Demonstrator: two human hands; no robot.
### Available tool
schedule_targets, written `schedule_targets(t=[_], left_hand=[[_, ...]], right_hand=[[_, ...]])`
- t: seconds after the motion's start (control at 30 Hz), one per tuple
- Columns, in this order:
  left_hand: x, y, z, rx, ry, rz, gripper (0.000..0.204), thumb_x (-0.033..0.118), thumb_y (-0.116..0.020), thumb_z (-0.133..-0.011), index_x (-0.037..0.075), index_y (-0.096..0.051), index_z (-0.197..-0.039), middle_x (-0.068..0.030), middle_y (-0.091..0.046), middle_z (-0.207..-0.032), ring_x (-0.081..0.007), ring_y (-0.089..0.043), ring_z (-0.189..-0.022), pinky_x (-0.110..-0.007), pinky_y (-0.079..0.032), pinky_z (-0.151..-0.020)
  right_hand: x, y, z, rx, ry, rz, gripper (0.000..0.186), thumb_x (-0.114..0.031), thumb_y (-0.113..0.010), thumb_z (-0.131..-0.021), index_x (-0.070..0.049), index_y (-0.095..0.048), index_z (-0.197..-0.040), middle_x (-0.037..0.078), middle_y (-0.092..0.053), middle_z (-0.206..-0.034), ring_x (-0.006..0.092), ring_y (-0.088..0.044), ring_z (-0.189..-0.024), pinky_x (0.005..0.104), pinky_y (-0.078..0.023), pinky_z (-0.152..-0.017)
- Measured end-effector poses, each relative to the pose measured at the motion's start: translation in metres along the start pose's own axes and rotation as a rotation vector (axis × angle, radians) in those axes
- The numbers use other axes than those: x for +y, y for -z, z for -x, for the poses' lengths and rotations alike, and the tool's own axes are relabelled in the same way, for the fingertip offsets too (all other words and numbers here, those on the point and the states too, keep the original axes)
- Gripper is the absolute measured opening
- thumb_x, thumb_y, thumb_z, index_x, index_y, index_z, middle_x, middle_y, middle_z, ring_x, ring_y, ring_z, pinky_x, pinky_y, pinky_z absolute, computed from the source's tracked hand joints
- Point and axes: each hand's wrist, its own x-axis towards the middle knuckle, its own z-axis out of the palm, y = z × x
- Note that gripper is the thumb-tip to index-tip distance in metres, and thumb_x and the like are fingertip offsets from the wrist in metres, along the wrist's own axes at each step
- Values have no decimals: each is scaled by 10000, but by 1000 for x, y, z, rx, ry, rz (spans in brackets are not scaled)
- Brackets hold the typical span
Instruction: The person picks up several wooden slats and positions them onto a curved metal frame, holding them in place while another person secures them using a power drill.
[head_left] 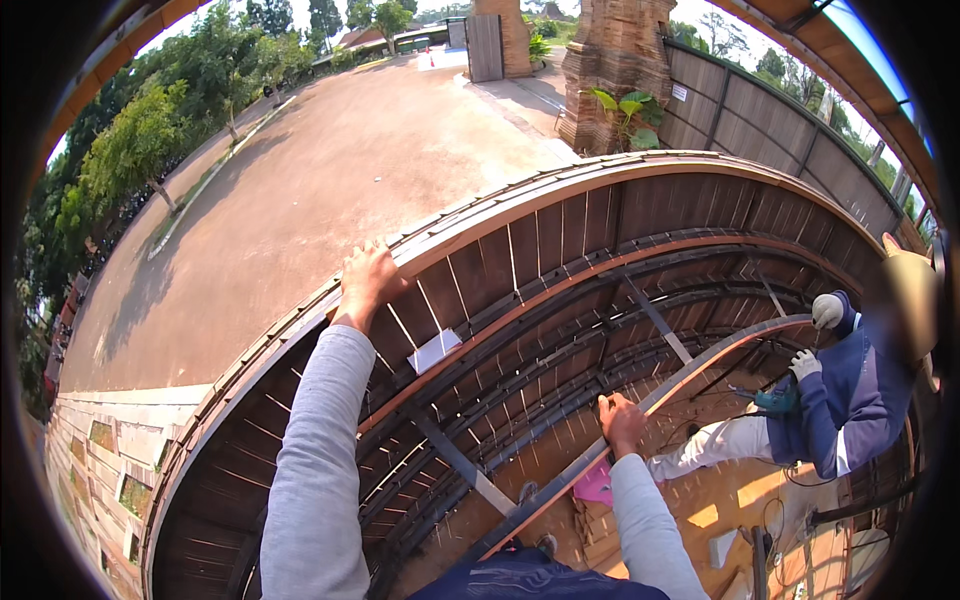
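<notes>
My left hand (368, 282) is curled over the top rim (480, 218) of a tall curved wall of dark wooden boards. Its fingers lie across the rim, with the thumb on the inner side. Lower down, to the right, my right hand (624, 422) is closed at a curved rail (690, 368) with a dark top and an orange-brown side. The hand hides that stretch of the rail. A small dark tip shows at its fingers; I cannot make out what it is. Below my left hand, a white rectangular piece (434, 351) sits on an inner ledge.
A co-worker (850, 390) in a navy top and white gloves stands at the right, one glove at the rail's far end, beside a teal power tool (775, 398). Grey crossbars (460, 462) span the framework. Something pink (594, 485) lies below. Beyond the wall is paved ground (300, 210).
</notes>
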Motion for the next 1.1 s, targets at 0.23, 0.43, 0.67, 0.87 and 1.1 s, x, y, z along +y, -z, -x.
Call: schedule_targets(t=[0.23, 0.43, 0.67, 0.87, 1.1], left_hand=[[9, 21, 2, -89, 53, 31, 871, 516, -874, -713, -47, -568, -1304, -233, -630, -1303, -389, -611, -1238, -465, -520, -1026], [12, 24, 1, -104, 48, 28, 893, 546, -882, -695, -24, -560, -1301, -227, -630, -1300, -372, -605, -1237, -472, -513, -1022], [-1, 10, -2, -25, 22, 34, 903, 535, -886, -688, 2, -546, -1331, -215, -637, -1288, -387, -608, -1228, -484, -513, -1021], [11, 7, -5, -95, 49, 15, 995, 497, -869, -721, 6, -460, -1484, -222, -629, -1326, -409, -598, -1248, -507, -508, -1035], [-75, -88, -66, 221, -257, 243, 576, 492, -782, -812, -14, -704, -1076, -213, -691, -1125, -364, -681, -1018, -486, -551, -878]], right_hand=[[-3, 14, 2, -85, -43, -124, 361, -543, -734, -845, -187, -777, -891, 98, -755, -835, 307, -732, -808, 453, -565, -713], [22, 13, 33, -108, -112, -689, 430, -532, -709, -894, -151, -775, -1081, 93, -753, -896, 227, -723, -886, 368, -551, -801], [46, 14, 234, -113, -536, -1244, 331, -318, -640, -1025, -22, -713, -1152, 23, -740, -944, 93, -663, -864, 303, -527, -768], [109, 86, 484, -20, -835, -595, 397, -440, -754, -919, -47, -757, -970, 105, -718, -805, 181, -691, -771, 353, -539, -712], [184, 153, 740, -87, -1542, -112, 523, -546, -633, -901, -64, -776, -1045, 226, -744, -1029, 395, -704, -1031, 461, -540, -940]])
